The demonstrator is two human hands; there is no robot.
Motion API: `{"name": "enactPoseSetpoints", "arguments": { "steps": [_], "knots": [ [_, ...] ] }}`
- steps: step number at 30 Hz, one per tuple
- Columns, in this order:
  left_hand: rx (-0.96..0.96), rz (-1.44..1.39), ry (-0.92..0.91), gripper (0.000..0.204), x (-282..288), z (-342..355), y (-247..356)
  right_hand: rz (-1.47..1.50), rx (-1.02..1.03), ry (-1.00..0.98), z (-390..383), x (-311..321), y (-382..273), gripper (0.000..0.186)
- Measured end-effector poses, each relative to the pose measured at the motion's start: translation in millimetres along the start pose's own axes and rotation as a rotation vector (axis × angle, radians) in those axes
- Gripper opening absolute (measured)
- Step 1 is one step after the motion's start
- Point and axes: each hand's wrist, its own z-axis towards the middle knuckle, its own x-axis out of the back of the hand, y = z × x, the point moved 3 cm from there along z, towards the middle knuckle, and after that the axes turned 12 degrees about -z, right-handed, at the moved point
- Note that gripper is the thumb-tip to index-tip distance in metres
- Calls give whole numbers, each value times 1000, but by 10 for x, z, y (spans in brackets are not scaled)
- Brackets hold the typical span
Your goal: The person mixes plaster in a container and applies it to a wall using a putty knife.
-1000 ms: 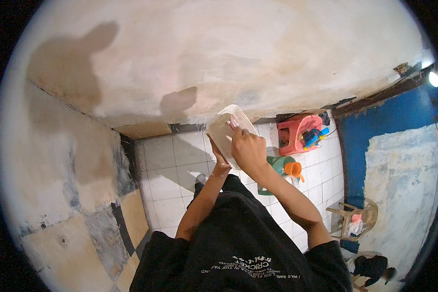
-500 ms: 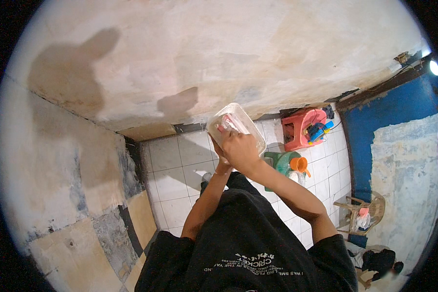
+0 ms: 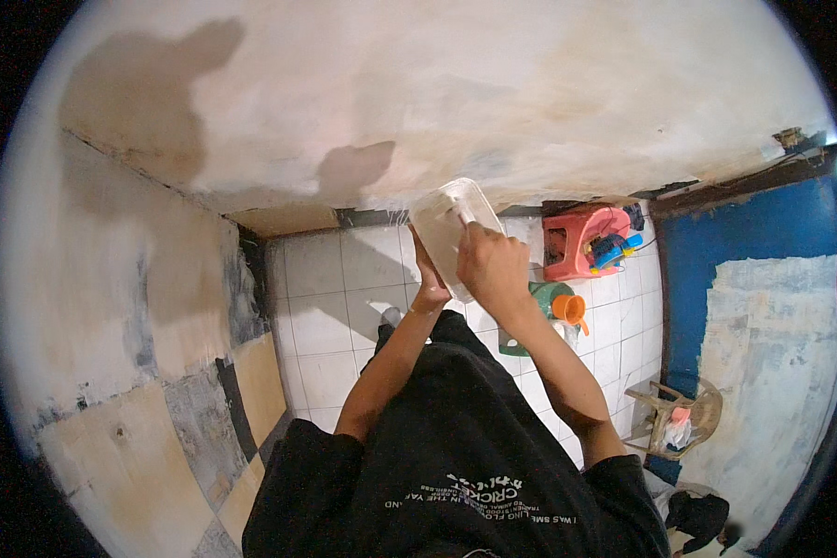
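A pale rectangular plastic tub [image 3: 430, 219], smeared with white paste, is tilted in front of my body near the patchy wall. My left hand [image 3: 431, 277] grips it from its left side and underneath; most of those fingers are hidden by the tub. Over the tub's right side, my right hand [image 3: 495, 268] is closed around a slim tool [image 3: 460, 214], pinkish and coated with white. Its tip reaches into the tub; its exact kind cannot be made out.
Ahead stands a patchy, skim-coated wall [image 3: 530, 112]. On the white tiled floor [image 3: 312, 270], at right, are a pink plastic stool [image 3: 563, 223] holding a blue-and-yellow object [image 3: 616, 251], a green container [image 3: 514, 342] with an orange dipper [image 3: 567, 308], and a brown chair [image 3: 711, 409].
The tub has shifted slightly up and turned steeper. My right hand has moved right and up, and the pinkish tool that lay across the tub now points up within it.
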Motion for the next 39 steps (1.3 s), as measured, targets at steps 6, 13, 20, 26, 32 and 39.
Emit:
{"name": "enactPoseSetpoints", "arguments": {
  "steps": [6,13,20,26,32,39],
  "knots": [
    [77,-33,-21,65,193,58,-11,37,109,18,-144,-96,-125,10],
    [188,-172,192,72,87,39,0,-12,36,4,-67,-27,40,10],
    [115,-54,146,73,-89,19,-39,62,-47,-16,34,21,85,11],
    [419,-617,3,74,-125,80,-66,399,-135,31,67,-41,379,18],
    [443,-639,119,73,61,83,-15,568,-173,10,56,-235,335,16],
    [341,-406,124,83,-96,115,123,764,-322,-59,75,-495,747,18]
  ]
}}
